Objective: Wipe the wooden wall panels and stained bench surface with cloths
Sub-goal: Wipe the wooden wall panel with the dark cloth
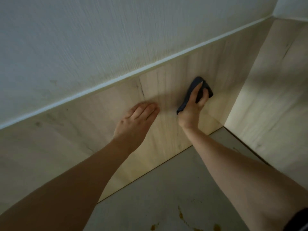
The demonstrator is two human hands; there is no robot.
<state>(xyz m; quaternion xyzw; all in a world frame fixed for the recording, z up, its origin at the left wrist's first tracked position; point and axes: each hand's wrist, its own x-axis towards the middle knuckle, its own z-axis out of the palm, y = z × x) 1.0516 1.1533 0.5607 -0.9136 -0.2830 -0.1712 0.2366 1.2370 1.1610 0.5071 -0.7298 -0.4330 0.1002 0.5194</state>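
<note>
A pale wooden wall panel [106,114] runs across the middle of the head view, with a second panel [266,90] meeting it at the right corner. My right hand [194,107] grips a dark blue cloth [191,94] and holds it against the back panel near that corner. My left hand [135,124] lies flat on the same panel, fingers straight, a little to the left of the cloth. Below the panels is the grey bench surface [166,189], with brownish-yellow stains [181,217] near the bottom edge.
A white trim strip [100,85] tops the back panel, and above it is a white textured wall [83,39]. The two panels and the bench meet in a corner [224,126] at the right.
</note>
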